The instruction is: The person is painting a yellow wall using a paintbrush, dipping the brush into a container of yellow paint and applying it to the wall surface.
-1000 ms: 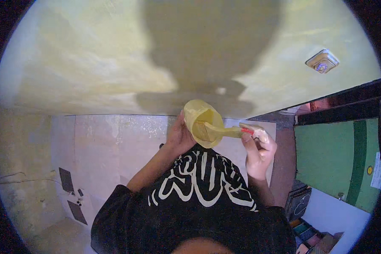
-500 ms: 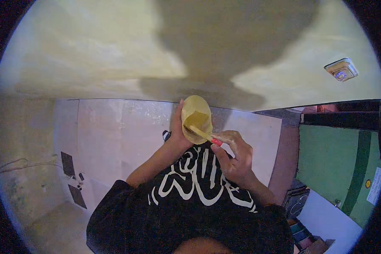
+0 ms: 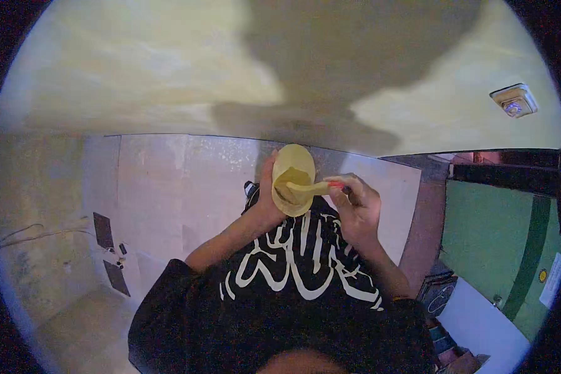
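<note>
A pale yellow tub [image 3: 293,159] is tilted in front of my chest, showing yellow paint inside. My left hand [image 3: 270,193] is wrapped round its left side, most of the fingers hidden behind it. Between the thumb and fingers of my right hand [image 3: 360,209] is a slim brush [image 3: 315,187], red where I grip it and coated yellow along the rest. The brush lies nearly level across the tub's mouth, its far end reaching inside. Bristles cannot be made out.
A cream-yellow wall [image 3: 168,68] rises close ahead, darkened by my shadow. It carries a square switch-like fitting [image 3: 514,101] on the right. Dark panels with cables [image 3: 103,230] are at the left. A green door [image 3: 486,230] and stacked items [image 3: 436,293] are at the right.
My right hand has risen slightly, turning the brush from a downward slant to nearly level. The tub and left hand have shifted a little right in view, along with the whole scene.
</note>
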`<state>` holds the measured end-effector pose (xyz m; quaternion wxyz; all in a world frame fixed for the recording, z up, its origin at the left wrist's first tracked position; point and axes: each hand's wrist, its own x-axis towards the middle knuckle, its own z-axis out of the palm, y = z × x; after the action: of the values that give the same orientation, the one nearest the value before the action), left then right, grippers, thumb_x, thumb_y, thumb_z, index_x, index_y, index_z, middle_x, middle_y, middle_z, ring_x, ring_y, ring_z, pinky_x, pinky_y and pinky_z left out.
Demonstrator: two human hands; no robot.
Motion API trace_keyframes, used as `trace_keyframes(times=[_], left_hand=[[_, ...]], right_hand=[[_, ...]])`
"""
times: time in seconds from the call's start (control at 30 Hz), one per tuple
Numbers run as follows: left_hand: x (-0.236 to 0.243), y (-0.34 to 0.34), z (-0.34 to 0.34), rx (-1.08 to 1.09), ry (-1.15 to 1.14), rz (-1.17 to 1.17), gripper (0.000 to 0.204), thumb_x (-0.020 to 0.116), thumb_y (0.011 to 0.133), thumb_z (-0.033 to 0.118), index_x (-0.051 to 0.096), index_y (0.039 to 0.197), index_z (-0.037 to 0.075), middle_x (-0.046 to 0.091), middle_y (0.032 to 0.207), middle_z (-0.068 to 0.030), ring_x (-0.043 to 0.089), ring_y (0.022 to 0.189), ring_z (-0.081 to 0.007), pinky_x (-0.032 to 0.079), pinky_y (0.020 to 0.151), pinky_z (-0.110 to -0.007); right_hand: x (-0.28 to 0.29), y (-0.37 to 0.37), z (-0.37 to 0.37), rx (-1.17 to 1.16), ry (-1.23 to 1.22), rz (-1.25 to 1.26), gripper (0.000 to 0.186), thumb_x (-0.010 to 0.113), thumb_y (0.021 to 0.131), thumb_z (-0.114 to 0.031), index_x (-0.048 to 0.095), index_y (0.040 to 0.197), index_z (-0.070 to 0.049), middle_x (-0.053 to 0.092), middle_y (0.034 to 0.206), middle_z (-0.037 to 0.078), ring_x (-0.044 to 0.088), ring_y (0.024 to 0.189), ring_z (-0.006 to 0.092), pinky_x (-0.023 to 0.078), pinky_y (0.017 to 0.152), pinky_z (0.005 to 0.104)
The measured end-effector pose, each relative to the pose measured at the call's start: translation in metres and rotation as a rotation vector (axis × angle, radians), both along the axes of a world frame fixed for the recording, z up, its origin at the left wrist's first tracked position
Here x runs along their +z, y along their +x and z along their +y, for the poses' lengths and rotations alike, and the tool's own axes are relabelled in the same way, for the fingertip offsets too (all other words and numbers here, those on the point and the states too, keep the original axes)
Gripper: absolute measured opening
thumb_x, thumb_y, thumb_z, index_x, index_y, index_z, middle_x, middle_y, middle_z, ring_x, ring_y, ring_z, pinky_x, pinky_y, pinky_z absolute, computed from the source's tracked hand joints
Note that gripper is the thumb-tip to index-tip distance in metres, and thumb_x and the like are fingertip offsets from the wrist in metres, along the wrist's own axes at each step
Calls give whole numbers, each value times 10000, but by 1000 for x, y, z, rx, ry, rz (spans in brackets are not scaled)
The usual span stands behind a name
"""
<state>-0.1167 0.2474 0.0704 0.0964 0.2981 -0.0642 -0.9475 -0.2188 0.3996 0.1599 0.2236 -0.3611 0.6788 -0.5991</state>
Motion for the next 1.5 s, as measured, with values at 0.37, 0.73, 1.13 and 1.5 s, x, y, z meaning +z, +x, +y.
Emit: trace_keyframes(times=[0.37, 0.73, 1.13, 1.5], left_hand=[[1, 12, 16, -101, -26, -23, 539, 450, 945, 592, 581, 1188, 130, 633, 1127, -143, 619, 1067, -352, 497, 971, -534], [12, 17, 19, -42, -299, 201, 698, 817, 762, 105, 377, 1303, 120, 598, 1181, -92, 608, 1096, -210, 494, 985, -398], [-28, 19, 9, -71, 225, 43, 525, 457, 943, 582, 575, 1201, 141, 636, 1138, -130, 627, 1059, -338, 516, 941, -498], [10, 13, 8, -78, -473, 26, 564, 434, 941, 623, 591, 1207, 151, 643, 1155, -114, 617, 1095, -320, 502, 957, -497]], right_hand=[[-25, -21, 1, 4, -25, -440, 168, 603, 972, -101, 663, 1033, 43, 679, 954, 73, 629, 887, 134, 497, 831, 280], [-38, -24, -2, 30, -17, -421, 166, 607, 982, -131, 678, 1017, 14, 696, 947, 55, 632, 860, 120, 513, 789, 262], [-37, -24, -9, 44, 26, -451, 190, 616, 981, -165, 675, 1023, 10, 693, 931, 42, 632, 849, 115, 516, 780, 258], [22, -5, -15, 50, 25, 278, 130, 645, 913, -45, 663, 1011, 38, 683, 920, 161, 668, 844, 243, 521, 784, 327]])
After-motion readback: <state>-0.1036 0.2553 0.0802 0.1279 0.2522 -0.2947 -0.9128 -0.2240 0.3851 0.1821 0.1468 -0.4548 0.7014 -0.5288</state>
